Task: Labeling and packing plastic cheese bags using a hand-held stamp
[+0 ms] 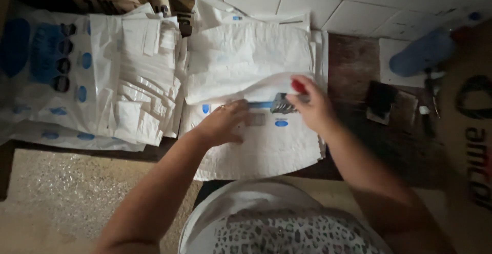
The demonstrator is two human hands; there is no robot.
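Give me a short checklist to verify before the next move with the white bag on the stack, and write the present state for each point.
1. Left hand lies flat on the top white bag, pinning it: ok.
2. Right hand has a grip on the small dark object at the bag's blue strip: ok.
3. What the dark object is: cannot tell, blurred.
4. Bag's upper flap is folded back, off the strip: ok.
5. Bag lies square on the stack: cannot tell.
6. Pile of folded white pieces at the left is apart from both hands: ok.
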